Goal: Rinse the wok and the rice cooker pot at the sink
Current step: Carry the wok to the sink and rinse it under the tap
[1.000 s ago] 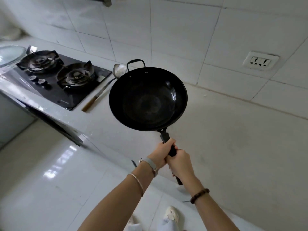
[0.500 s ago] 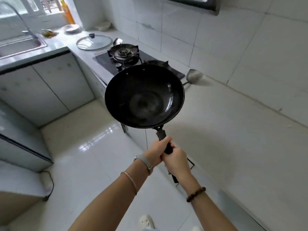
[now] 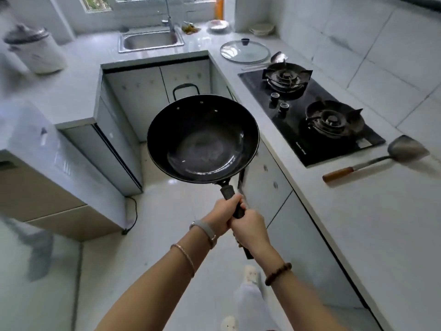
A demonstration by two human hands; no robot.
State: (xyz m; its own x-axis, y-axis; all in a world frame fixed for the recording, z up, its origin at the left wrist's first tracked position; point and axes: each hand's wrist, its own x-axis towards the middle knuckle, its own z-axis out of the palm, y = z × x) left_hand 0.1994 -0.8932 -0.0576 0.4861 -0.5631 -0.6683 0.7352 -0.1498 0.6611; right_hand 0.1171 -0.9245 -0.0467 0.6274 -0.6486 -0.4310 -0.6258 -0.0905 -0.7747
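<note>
I hold a black wok [image 3: 202,139] out in front of me over the kitchen floor, its inside facing up and empty. My left hand [image 3: 220,217] grips the upper part of its long black handle. Just below it, my right hand [image 3: 250,231] grips the same handle. The steel sink [image 3: 151,41] with a tall faucet [image 3: 168,13] sits on the far counter under the window. A white rice cooker [image 3: 38,51] with its lid shut stands on the counter at the far left; its pot is hidden.
A black two-burner gas hob [image 3: 310,113] lies on the right counter, with a steel spatula [image 3: 379,158] beside it and a glass lid [image 3: 244,51] and ladle [image 3: 278,57] behind. Plates sit near the window corner. Cabinets line both sides of the floor aisle.
The view has swung left from the right counter and wall to the whole kitchen, bringing sink and rice cooker into sight. Both hands keep the same grip on the wok handle.
</note>
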